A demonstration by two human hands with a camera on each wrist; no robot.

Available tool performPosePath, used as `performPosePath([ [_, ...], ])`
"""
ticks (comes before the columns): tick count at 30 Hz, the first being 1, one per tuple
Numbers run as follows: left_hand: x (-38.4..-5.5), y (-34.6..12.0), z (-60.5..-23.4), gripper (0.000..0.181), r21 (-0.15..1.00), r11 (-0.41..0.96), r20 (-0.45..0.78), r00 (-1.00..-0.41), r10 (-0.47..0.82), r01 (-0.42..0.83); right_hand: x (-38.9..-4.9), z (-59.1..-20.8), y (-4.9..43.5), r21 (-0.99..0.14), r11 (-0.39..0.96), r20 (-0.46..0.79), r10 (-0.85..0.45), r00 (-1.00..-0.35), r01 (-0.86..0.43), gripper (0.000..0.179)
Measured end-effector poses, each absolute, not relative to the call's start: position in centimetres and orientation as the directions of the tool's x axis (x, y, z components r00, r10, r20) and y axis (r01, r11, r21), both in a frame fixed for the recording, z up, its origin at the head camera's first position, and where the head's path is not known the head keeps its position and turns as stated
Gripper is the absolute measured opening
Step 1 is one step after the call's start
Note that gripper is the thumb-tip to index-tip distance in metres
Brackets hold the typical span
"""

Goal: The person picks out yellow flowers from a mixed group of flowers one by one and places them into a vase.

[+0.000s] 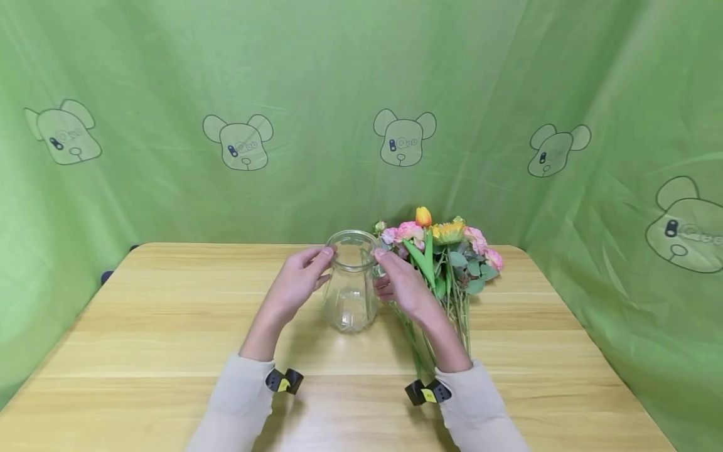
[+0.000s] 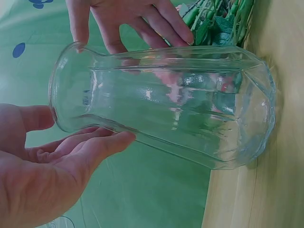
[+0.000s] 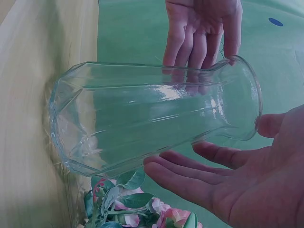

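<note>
A clear glass vase (image 1: 351, 301) with faceted sides and a rounded lip stands upright on the wooden table. My left hand (image 1: 295, 282) holds it from the left, thumb at the rim and fingers along the neck and side. From the right, my right hand (image 1: 405, 285) holds the rim with the thumb, the other fingers lying against the side. Both wrist views show the vase (image 2: 175, 104) with nothing inside. Just right of it lies a bunch of flowers: an orange tulip (image 1: 423, 217), a yellow bloom (image 1: 448, 232) and pink blooms (image 1: 410, 231). My right forearm partly hides their stems.
The wooden table (image 1: 152, 314) spreads out on both sides of the vase. A green curtain (image 1: 316, 75) printed with bear heads encloses the back and sides. The flower stems (image 1: 464, 326) reach toward the table's near side.
</note>
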State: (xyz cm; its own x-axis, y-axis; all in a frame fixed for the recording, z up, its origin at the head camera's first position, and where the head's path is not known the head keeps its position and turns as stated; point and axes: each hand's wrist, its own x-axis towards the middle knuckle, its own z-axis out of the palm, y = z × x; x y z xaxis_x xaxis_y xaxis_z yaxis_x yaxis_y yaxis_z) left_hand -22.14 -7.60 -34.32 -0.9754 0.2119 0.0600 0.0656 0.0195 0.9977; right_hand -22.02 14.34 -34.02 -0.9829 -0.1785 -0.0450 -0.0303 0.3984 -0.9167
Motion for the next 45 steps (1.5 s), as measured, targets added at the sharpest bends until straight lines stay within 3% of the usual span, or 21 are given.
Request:
performPosePath([
  [12, -22.2, -7.7, -34.5, 0.044, 0.997, 0.001, 0.074, -0.975, 0.211, 0.076, -22.1, -33.7, 14.6, -0.912, 0.408, -0.041, -0.213, -0.976, -0.051, 0.065],
  [21, -22.2, -7.6, -34.3, 0.044, 0.997, 0.004, 0.078, -0.975, 0.21, 0.08, -21.9, -32.1, 17.4, -0.862, 0.503, 0.016, -0.099, -0.995, -0.064, 0.063],
  [32, -22.3, -7.7, -34.5, 0.044, 0.997, 0.0, 0.072, -0.977, 0.201, 0.073, -22.0, -31.8, 21.5, -0.767, 0.638, 0.084, 0.001, -0.996, -0.064, 0.047],
  [45, -22.3, -7.7, -34.5, 0.045, 0.997, -0.008, 0.075, -0.975, 0.208, 0.075, -23.5, -34.0, 23.1, -0.613, 0.789, -0.022, 0.033, -0.999, 0.04, 0.046],
])
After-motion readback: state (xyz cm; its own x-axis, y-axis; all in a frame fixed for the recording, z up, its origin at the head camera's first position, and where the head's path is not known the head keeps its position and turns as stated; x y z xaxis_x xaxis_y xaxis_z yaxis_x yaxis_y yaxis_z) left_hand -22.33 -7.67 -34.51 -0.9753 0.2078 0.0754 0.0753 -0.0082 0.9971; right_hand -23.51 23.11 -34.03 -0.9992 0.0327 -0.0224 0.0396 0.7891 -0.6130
